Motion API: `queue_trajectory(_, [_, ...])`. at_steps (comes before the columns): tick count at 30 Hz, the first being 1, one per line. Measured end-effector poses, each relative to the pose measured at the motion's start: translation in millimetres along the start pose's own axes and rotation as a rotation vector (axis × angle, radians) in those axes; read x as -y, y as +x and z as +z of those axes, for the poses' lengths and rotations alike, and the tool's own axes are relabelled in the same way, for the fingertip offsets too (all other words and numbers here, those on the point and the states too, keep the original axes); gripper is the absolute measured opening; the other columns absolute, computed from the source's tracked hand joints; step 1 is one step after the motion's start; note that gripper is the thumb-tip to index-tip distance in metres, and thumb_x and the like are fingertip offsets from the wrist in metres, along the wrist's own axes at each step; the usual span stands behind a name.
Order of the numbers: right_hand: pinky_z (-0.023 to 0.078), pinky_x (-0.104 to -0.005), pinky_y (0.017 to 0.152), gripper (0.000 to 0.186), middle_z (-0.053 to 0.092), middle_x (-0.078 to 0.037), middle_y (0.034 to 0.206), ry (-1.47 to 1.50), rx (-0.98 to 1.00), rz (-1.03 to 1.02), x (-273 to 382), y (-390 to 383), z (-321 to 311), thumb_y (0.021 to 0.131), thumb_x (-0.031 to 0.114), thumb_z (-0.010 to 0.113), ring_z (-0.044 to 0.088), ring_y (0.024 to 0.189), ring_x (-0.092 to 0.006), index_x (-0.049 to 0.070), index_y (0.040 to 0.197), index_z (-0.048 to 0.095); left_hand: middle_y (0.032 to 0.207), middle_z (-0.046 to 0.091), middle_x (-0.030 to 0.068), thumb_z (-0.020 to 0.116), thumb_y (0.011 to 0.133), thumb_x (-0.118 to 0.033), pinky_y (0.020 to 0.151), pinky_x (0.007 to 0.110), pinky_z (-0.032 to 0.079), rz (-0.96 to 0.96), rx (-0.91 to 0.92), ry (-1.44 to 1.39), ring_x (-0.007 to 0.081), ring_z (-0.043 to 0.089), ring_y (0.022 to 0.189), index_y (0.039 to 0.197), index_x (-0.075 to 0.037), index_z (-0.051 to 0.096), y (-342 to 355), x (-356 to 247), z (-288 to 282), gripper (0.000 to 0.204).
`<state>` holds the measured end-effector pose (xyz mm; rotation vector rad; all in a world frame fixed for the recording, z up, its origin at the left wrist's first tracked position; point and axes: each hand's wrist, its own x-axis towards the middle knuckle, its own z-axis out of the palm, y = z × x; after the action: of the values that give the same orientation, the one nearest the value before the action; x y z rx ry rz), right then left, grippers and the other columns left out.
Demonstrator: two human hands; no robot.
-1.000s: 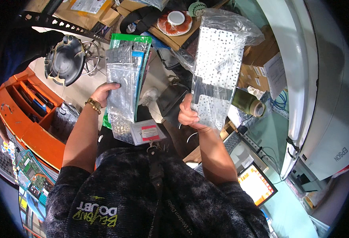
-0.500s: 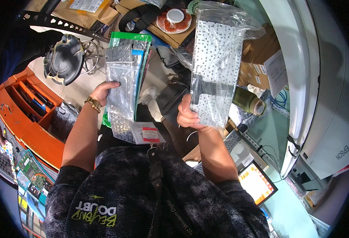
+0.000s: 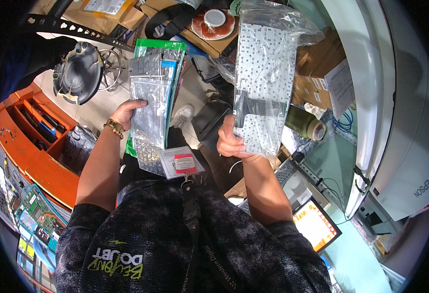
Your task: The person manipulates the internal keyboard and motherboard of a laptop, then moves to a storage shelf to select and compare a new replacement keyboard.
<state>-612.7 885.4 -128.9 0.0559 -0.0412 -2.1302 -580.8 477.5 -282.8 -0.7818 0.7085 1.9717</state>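
My left hand (image 3: 124, 113) is closed on the near-left edge of a stack of bagged laptop keyboards (image 3: 148, 110), thumb on top. Clear plastic covers the front of the stack, and green and blue edges show behind it. My right hand (image 3: 230, 141) grips the lower left corner of another bagged laptop keyboard (image 3: 264, 68), held upright and apart from the stack. Its facing side is white with rows of small dark marks and a dark strip; loose clear plastic flares at the top. An ID badge (image 3: 168, 168) hangs just below the stack.
A worn black stool (image 3: 80, 73) and an orange tool cabinet (image 3: 39, 151) stand left. Green circuit boards (image 3: 41, 210) lie below. At right are a green bottle (image 3: 302, 122), cardboard boxes (image 3: 312, 93), a lit screen (image 3: 316, 224) and a large white machine (image 3: 404, 112). Another person's dark sleeve (image 3: 19, 68) shows.
The badge has tilted and swung slightly left. At the far left, the other person's forearm and hand have left the lower area. My hands and the keyboards are almost still.
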Motion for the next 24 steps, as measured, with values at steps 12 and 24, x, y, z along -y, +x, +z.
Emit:
queue_trajectory(12, [0.033,-0.0316,0.058,0.08,0.048,0.0,0.077,-0.022,-0.063,-0.036,4,3,9,0.109,0.069,0.056,0.048,0.057,-0.0109,-0.008,0.126,0.069,0.139,0.08,0.0172,0.081,0.098,-0.027,0.115,0.054,0.06,0.007,-0.014,0.009,0.0345,0.08,0.124,0.153,-0.001,0.066,0,-1,4,0.063])
queue_trajectory(24, [0.033,-0.0325,0.058,0.082,0.049,-0.001,0.077,-0.03,-0.09,-0.048,4,0,2,0.11,0.071,0.053,0.048,0.056,-0.0122,-0.008,0.125,0.069,0.135,0.082,0.0171,0.082,0.098,-0.028,0.114,0.054,0.06,0.01,-0.007,0.016,0.0343,0.08,0.124,0.15,-0.001,0.068,1,-1,4,0.06])
